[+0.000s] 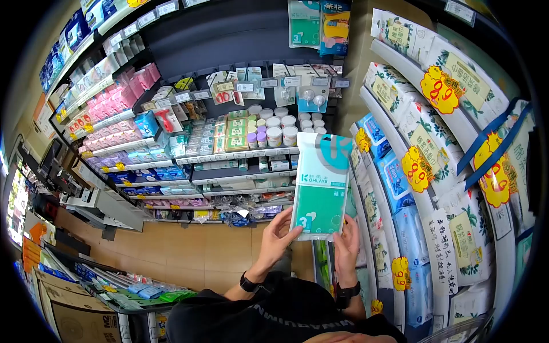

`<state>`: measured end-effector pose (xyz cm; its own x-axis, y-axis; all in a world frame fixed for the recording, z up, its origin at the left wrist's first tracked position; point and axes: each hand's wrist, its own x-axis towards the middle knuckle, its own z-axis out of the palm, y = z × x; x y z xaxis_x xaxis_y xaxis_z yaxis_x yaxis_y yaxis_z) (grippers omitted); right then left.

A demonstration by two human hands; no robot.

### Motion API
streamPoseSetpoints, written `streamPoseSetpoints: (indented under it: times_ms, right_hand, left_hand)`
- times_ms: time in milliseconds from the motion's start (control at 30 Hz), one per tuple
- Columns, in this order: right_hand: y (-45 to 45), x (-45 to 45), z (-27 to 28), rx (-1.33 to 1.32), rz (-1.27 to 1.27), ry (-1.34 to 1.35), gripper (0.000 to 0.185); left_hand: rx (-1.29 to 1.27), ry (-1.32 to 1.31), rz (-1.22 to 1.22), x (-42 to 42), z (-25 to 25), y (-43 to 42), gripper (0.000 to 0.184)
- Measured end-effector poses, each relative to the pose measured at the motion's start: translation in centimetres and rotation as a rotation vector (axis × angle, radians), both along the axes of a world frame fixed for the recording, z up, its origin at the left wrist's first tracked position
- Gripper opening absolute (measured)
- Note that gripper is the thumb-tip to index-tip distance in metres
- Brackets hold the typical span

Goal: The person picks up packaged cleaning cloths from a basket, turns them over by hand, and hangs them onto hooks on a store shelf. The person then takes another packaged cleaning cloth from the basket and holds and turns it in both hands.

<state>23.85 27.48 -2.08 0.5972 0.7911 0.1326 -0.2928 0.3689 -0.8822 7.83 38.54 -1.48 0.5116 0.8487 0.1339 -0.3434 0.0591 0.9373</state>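
A flat green and white plastic packet point(322, 197), printed "KOHLAYS" and "3", is held upright in front of me. My left hand point(278, 235) grips its lower left edge, thumb across the front and fingers partly behind it. At the lower right corner, my right hand point(346, 247) pinches the packet, with part of its fingers hidden behind. A similar green packet point(304, 24) hangs at the top of the back wall, beside a blue and yellow pack point(335, 27).
Shelves ahead carry white-lidded tubs point(274, 136), boxes and hooked small goods. Close on my right, a shelf unit holds white tissue packs point(423, 140) with yellow price signs point(440, 90). A low shelf point(131, 306) and a cardboard box point(80, 320) stand at lower left. Tiled floor point(189, 243) lies between.
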Motion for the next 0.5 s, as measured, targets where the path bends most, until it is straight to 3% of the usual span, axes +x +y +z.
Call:
streamPoseSetpoints:
  times_ms: [200, 500]
  right_hand:
    - [3.7, 1.7, 0.8, 0.022, 0.025, -0.048, 0.057]
    - [13.2, 5.4, 5.7, 0.158, -0.026, -0.122, 0.052]
  left_hand:
    - [0.012, -0.024, 0.053, 1.8, -0.2, 3.0, 0.057]
    - [0.189, -0.042, 0.109, 5.8, 4.6, 12.1, 0.055]
